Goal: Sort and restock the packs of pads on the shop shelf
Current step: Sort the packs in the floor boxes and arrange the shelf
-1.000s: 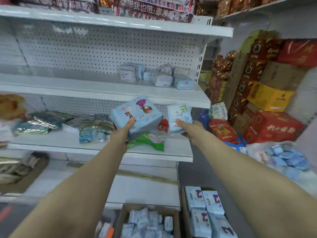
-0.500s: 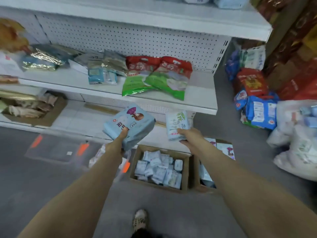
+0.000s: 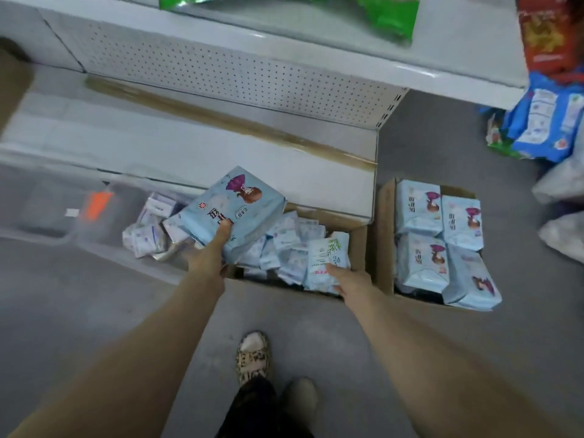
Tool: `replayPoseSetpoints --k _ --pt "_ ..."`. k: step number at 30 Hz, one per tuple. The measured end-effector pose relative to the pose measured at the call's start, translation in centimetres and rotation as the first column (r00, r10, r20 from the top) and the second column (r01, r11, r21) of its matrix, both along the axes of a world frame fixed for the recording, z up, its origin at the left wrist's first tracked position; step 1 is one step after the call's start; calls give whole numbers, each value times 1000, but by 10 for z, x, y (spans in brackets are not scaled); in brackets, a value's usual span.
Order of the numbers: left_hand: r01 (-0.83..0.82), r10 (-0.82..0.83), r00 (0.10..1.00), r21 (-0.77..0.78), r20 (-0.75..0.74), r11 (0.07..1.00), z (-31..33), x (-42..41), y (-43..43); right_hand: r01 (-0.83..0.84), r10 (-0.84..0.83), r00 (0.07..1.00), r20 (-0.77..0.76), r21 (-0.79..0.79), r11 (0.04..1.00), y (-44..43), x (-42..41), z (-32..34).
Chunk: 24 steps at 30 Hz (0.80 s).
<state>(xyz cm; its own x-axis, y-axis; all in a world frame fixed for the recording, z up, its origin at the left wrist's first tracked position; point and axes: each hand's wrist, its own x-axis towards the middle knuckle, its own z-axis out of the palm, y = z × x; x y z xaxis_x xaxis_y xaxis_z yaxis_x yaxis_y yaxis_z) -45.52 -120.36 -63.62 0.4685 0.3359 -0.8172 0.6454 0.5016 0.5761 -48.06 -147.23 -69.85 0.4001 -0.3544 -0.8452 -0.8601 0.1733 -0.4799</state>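
Note:
My left hand point(image 3: 211, 255) grips a large pale-blue pack of pads point(image 3: 237, 210) with a purple and brown picture, thumb on its front, held above the left end of a cardboard box point(image 3: 358, 245). My right hand point(image 3: 349, 279) holds a small white pack with a green leaf print point(image 3: 327, 259) low over the same box, which is filled with several small pale-blue packs point(image 3: 284, 245). A second cardboard box point(image 3: 384, 235) to the right holds several large pale-blue packs point(image 3: 442, 245) like the one in my left hand.
A clear plastic bin point(image 3: 104, 216) with small white packs and an orange latch lies left of the boxes. The white bottom shelf point(image 3: 196, 153) runs behind them under a perforated back panel. Blue bags point(image 3: 550, 121) and white sacks point(image 3: 562, 216) crowd the floor at right. My feet point(image 3: 252, 355) stand on grey floor.
Both hands came down from shelf height to the boxes on the floor, still carrying their packs. My view tilted downward, so the upper shelves left the frame.

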Motion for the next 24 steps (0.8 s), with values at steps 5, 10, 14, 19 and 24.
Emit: replayPoseSetpoints --k 5,10,14,19,24 --pt "35 -37 999 -68 -29 997 -76 15 -3 -50 51 989 -141 14 999 8 3 -82" --pt "97 -99 995 -100 -9 990 -122 18 2 -18 17 979 -201 -1 1000 16 13 -128" --pt "79 -85 993 -84 -75 993 -137 18 7 -8 11 972 -233 15 1000 20 21 -143" --pt "67 -76 991 -84 -112 994 -128 24 -1 -29 24 954 -298 -14 999 19 33 -138" --pt "134 -142 987 -105 -74 985 -108 37 -15 -118 97 967 -238 -74 990 15 67 -96"
